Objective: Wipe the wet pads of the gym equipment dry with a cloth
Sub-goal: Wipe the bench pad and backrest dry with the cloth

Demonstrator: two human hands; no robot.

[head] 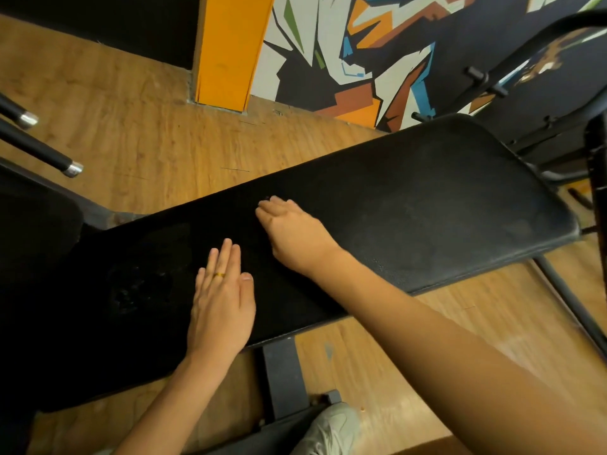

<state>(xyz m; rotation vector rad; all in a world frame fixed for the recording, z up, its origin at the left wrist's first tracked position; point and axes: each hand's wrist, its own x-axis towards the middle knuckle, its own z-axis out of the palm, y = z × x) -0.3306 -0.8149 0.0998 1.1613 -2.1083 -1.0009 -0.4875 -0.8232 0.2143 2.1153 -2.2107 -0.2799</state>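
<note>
The right hand point(295, 234) rests on the long black bench pad point(443, 198) near the middle of the frame, knuckles up and fingers bent down onto the surface toward 11 o'clock. Whether a cloth lies bunched under those fingers cannot be told against the black covering. Just beside it, at 7 o'clock of the right hand, the left hand point(221, 307) lies flat on the same pad, fingers straight and close together, holding nothing; a gold ring point(219, 275) shows on one finger.

The pad runs slantwise across the view from 8 o'clock to 2 o'clock, its rounded end at 3 o'clock. A dull, smudged patch point(138, 284) marks its surface at 9 o'clock of the left hand, and the stretch toward 2 o'clock looks greyer and grainy.

Under the pad, at 6 o'clock, a black steel support point(284, 376) drops to the wooden floor point(147, 142), with a pale shoe point(331, 425) just beside its base. At 9 o'clock two black bars with silver end caps point(42, 152) jut in from the edge. At 12 o'clock stands an orange pillar point(230, 50), and next to it, toward 1 o'clock, a wall painted with an angular mural point(361, 44). Black machine tubing point(525, 54) fills the corner at 2 o'clock.
</note>
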